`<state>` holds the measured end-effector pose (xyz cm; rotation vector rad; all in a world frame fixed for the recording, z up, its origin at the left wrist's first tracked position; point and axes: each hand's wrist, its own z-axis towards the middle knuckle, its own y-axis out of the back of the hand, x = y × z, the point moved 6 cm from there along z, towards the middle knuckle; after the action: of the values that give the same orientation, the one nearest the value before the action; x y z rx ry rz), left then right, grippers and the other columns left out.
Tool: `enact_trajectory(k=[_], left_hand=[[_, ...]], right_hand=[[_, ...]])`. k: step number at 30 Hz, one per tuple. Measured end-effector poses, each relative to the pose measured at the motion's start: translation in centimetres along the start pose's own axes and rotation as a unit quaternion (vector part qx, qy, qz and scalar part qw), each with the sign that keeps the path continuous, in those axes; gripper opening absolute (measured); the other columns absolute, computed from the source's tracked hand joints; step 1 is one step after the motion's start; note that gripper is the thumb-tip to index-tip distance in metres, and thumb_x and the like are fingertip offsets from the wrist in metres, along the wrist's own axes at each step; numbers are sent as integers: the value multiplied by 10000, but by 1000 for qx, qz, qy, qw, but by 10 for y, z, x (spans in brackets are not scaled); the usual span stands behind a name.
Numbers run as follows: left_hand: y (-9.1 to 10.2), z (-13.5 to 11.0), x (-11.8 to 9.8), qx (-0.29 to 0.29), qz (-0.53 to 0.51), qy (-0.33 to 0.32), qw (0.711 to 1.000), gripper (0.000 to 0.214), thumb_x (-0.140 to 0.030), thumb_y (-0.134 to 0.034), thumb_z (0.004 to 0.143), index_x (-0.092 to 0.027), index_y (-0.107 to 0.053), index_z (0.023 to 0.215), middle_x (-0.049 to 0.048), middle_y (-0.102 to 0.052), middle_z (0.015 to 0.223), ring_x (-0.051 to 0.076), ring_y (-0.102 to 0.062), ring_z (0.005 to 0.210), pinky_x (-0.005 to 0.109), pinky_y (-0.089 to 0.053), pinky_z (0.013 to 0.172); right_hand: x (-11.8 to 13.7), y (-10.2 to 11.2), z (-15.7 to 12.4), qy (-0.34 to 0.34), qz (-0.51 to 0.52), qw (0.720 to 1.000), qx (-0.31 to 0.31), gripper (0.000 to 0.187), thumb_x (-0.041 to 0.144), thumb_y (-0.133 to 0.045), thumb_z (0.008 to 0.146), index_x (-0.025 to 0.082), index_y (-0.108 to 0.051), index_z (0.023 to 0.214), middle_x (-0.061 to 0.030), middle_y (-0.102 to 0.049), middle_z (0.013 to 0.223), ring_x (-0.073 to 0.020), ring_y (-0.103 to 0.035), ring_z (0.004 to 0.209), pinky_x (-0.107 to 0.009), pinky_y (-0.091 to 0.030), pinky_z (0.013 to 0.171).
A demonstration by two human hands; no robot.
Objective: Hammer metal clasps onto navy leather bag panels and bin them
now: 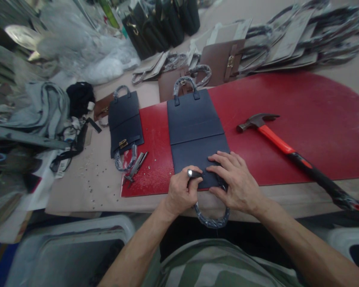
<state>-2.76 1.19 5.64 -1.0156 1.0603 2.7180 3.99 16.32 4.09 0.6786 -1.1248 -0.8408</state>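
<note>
A dark navy handbag panel (194, 115) lies flat on a red mat, with a plastic-wrapped handle at its far end and another wrapped handle (212, 221) hanging over the table's front edge. My left hand (184, 189) is closed around a short metal punch (194, 173), its round bright end facing up and its dark shaft pointing at the panel's near part. Spread across the panel's near right corner, my right hand (235, 179) presses on the leather with its fingers apart. To the right rests a claw hammer (272, 137) with a red and black handle.
Left of the panel lie a second navy bag piece (124, 119) with a gold clasp and some metal calipers (136, 167). Small bits dot the table. Brown bag pieces (217, 59), wrapped handles and black bags (158, 28) stand behind the red mat (302, 119).
</note>
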Motion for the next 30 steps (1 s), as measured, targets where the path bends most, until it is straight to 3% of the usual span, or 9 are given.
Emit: enact_trajectory(k=[8,12,18,23,27,30], left_hand=[[2,-1,0,-22,-12,-12,1000,128,-137,-538,949,-164,-604,1056,76,-713,955,167,-717,909,270,-596,848],[1,1,1,-2,-1,15,1000,125,-140,-517,953,-172,-608,1033,74,-714,962,170,-718,911,271,-595,836],[-2,0,-4,2,27,-12,1000,138,-144,-502,952,-179,-587,1054,70,-709,949,175,-718,898,264,-592,818],[-4,-2,-2,1,22,4,1000,140,-133,-515,942,-177,-591,1051,70,-704,958,177,-709,902,266,-581,827],[-5,-1,0,16,17,18,1000,132,-142,-521,934,-180,-595,1036,67,-697,942,179,-706,885,272,-576,811],[-6,-1,1,16,10,17,1000,128,-141,-527,925,-179,-596,1027,64,-694,911,180,-707,848,273,-576,782]], right_hand=[[2,2,1,9,2,1000,-11,386,373,-693,826,204,-629,1166,-128,-570,1369,-365,-423,1360,-584,-309,1139],[2,3,1,8,3,1000,-11,383,370,-696,815,202,-635,1155,-126,-574,1366,-369,-426,1359,-591,-310,1140],[1,2,0,11,6,1000,-13,390,367,-696,824,205,-636,1174,-127,-562,1384,-365,-419,1367,-594,-313,1139],[0,0,-1,17,10,1000,-23,397,382,-710,818,193,-653,1162,-138,-569,1376,-364,-433,1353,-595,-318,1130],[-5,2,-2,30,62,997,-31,429,475,-700,836,197,-653,1159,-142,-591,1351,-373,-459,1334,-626,-334,1109],[-12,20,-6,18,125,990,-55,378,451,-657,883,208,-638,1173,-142,-599,1340,-324,-530,1283,-546,-434,1068]])
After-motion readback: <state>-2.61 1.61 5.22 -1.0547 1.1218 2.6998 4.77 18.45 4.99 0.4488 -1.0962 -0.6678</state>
